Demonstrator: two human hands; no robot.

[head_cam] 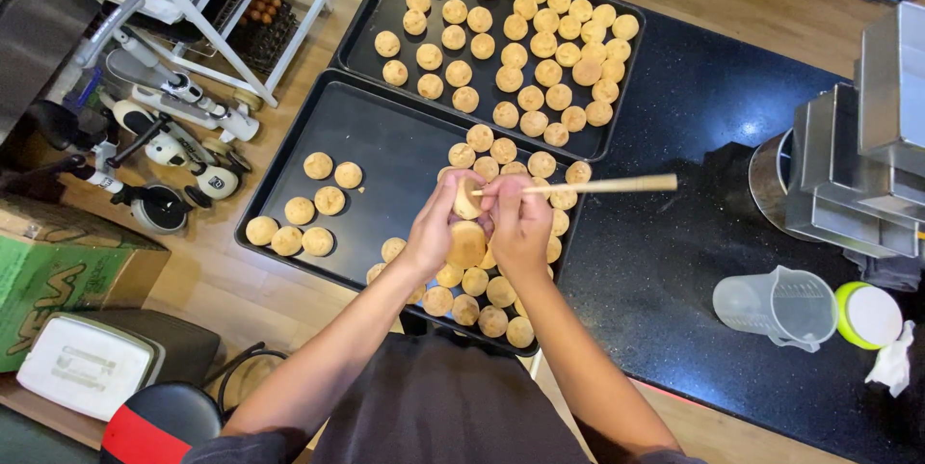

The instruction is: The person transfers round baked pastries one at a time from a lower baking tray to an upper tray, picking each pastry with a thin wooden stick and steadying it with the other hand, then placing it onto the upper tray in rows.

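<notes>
- The left hand (436,225) gripped a small bun (467,201) over the near tray (371,146).
- The right hand (517,223) was closed on a wooden stick (602,185) (tip at the bun).
- More buns (318,206) lay on that tray; a second tray (385,11) sat behind, a clear jug (776,305) on the dark bench (655,262).

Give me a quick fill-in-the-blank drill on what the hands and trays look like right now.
1. The right hand holds a thin wooden ____ that points to the right.
2. The left hand holds one round pastry over the ____ of the two dark trays.
3. The far tray is ____ with pastries than the near tray.
4. A clear measuring jug stands on the ____ countertop.

Missing words: stick; near; fuller; black
</notes>
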